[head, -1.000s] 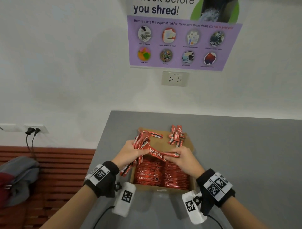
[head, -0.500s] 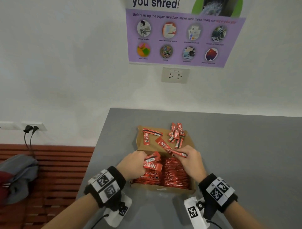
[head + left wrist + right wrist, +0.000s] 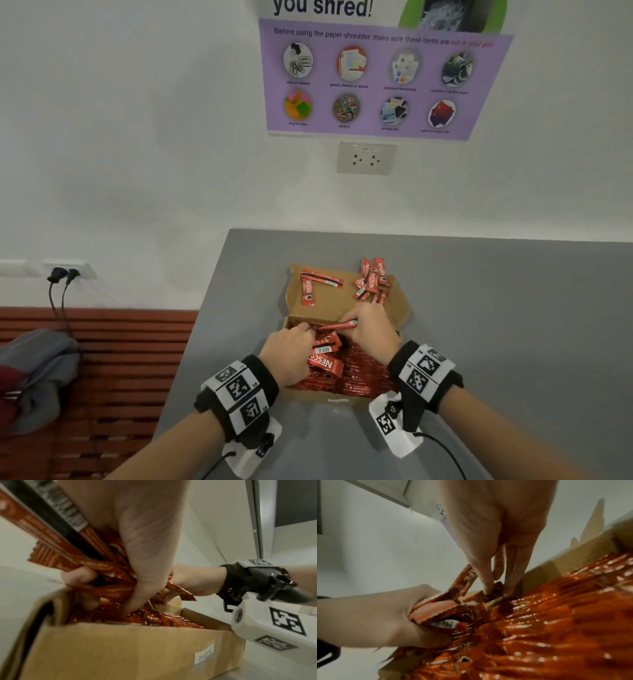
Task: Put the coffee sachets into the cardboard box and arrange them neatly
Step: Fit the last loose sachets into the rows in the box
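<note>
left hand point(image 3: 291, 356) grips a loose bundle of sachets point(image 3: 323, 353), right hand point(image 3: 371, 329) pinches one sachet point(image 3: 337, 324); bundle may fan out, messing the rows beneath.

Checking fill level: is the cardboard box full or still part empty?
Part empty. Packed sachets fill the near end of the box; bare cardboard shows at the far end.
</note>
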### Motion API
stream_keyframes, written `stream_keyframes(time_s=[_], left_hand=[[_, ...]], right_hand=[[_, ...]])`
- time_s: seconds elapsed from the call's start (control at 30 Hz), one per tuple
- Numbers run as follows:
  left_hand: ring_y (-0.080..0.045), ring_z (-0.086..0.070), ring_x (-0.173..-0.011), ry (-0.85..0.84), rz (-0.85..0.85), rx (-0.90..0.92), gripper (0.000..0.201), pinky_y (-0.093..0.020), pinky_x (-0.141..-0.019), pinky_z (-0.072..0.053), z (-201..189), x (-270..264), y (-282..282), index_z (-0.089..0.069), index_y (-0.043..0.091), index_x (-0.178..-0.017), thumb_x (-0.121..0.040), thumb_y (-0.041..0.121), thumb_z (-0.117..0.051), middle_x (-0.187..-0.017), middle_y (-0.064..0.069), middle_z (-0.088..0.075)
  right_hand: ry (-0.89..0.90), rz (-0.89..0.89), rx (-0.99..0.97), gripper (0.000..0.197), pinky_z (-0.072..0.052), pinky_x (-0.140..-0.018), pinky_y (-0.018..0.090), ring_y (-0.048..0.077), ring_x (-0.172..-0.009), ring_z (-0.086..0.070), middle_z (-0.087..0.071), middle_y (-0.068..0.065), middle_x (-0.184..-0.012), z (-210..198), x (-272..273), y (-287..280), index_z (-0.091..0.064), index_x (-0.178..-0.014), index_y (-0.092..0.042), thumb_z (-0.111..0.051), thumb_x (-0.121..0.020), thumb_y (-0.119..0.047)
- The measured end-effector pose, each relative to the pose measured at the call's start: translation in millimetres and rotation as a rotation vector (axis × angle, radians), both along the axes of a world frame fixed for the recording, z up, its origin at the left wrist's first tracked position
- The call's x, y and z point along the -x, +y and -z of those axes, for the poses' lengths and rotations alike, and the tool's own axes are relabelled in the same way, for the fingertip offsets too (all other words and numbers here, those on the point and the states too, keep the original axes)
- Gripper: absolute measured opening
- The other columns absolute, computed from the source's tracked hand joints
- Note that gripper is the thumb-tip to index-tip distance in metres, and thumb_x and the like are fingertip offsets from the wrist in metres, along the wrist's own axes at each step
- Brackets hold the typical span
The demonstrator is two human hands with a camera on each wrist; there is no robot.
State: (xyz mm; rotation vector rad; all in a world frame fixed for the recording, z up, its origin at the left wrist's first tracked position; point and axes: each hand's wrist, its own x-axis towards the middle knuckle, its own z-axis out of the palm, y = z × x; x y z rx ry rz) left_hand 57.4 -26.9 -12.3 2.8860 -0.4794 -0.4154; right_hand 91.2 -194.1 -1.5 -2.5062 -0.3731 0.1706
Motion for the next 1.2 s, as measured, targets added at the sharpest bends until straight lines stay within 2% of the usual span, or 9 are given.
stream_keyframes(time_s=[0.13,0.3,0.4,0.57,0.67,0.77,0.87,1.07,1.2], left_hand=[[-0.022,-0.054,-0.114,0.005,0.014,0.010,0.049,-0.034,-0.093,-0.046,3,0,2,-0.042,0.018,-0.134,-0.088,0.025,-0.057,-0.130,0.000,-0.052],[-0.021,-0.056,-0.112,-0.012,0.027,0.036,0.046,-0.034,-0.091,-0.046,7,-2,4,-0.044,0.019,-0.131,-0.088,0.026,-0.057,-0.129,0.001,-0.054],[-0.020,-0.057,-0.109,-0.007,0.037,0.054,0.043,-0.033,-0.090,-0.048,7,-2,5,-0.047,0.019,-0.127,-0.087,0.028,-0.058,-0.126,0.001,-0.056],[-0.021,-0.057,-0.108,0.024,0.036,0.070,0.041,-0.034,-0.090,-0.048,9,0,6,-0.046,0.018,-0.126,-0.087,0.027,-0.057,-0.125,0.001,-0.055],[-0.020,-0.057,-0.109,0.031,0.023,0.098,0.043,-0.035,-0.092,-0.048,8,0,5,-0.045,0.018,-0.127,-0.088,0.027,-0.057,-0.126,0.001,-0.054],[-0.021,-0.056,-0.112,0.038,0.028,0.117,0.046,-0.035,-0.094,-0.047,8,0,5,-0.042,0.018,-0.131,-0.087,0.027,-0.057,-0.129,0.001,-0.053],[-0.021,-0.055,-0.113,0.035,0.035,0.105,0.046,-0.036,-0.095,-0.047,8,-1,5,-0.043,0.018,-0.131,-0.088,0.030,-0.057,-0.130,0.001,-0.052],[-0.019,-0.057,-0.109,0.052,0.039,0.109,0.043,-0.035,-0.093,-0.048,7,-2,7,-0.047,0.018,-0.126,-0.087,0.032,-0.057,-0.127,0.002,-0.055],[-0.017,-0.058,-0.106,0.073,0.034,0.176,0.044,-0.033,-0.092,-0.049,4,-2,8,-0.048,0.021,-0.127,-0.086,0.036,-0.059,-0.124,0.003,-0.056]], right_hand=[[-0.006,-0.010,0.084,0.012,-0.051,-0.079,0.026,0.013,-0.081,-0.062,-0.071,0.004,-0.088,-1,-6,7,-0.075,-0.088,-0.011,-0.069,-0.083,-0.019],[0.006,-0.050,0.194,0.011,-0.053,-0.070,0.035,0.021,-0.072,-0.061,-0.066,0.007,-0.077,-7,-18,18,-0.072,-0.077,-0.006,-0.071,-0.081,-0.017],[0.034,-0.071,0.246,0.022,-0.052,-0.065,0.034,0.022,-0.067,-0.058,-0.059,0.006,-0.068,-4,-23,24,-0.062,-0.063,-0.004,-0.073,-0.079,-0.014],[0.051,-0.132,0.324,0.021,-0.053,-0.068,0.039,0.028,-0.071,-0.061,-0.064,0.011,-0.075,1,-27,26,-0.062,-0.070,-0.003,-0.074,-0.078,-0.018],[0.054,-0.150,0.322,0.029,-0.052,-0.064,0.036,0.024,-0.064,-0.055,-0.057,0.009,-0.069,0,-29,24,-0.054,-0.063,-0.005,-0.073,-0.080,-0.020],[0.055,-0.135,0.242,0.021,-0.052,-0.060,0.030,0.018,-0.062,-0.059,-0.065,0.009,-0.075,-2,-34,20,-0.068,-0.076,0.000,-0.075,-0.078,-0.019],[0.071,-0.156,0.215,0.013,-0.041,-0.051,0.019,0.006,-0.052,-0.051,-0.061,0.003,-0.068,-5,-35,17,-0.070,-0.076,-0.001,-0.075,-0.077,-0.013],[0.007,-0.189,0.365,0.010,-0.055,-0.066,0.040,0.023,-0.068,-0.063,-0.065,0.007,-0.073,5,-36,21,-0.067,-0.074,-0.003,-0.070,-0.079,-0.011],[-0.016,-0.219,0.386,0.012,-0.055,-0.065,0.040,0.026,-0.069,-0.062,-0.063,0.008,-0.073,2,-34,20,-0.066,-0.075,-0.001,-0.066,-0.082,-0.011]])
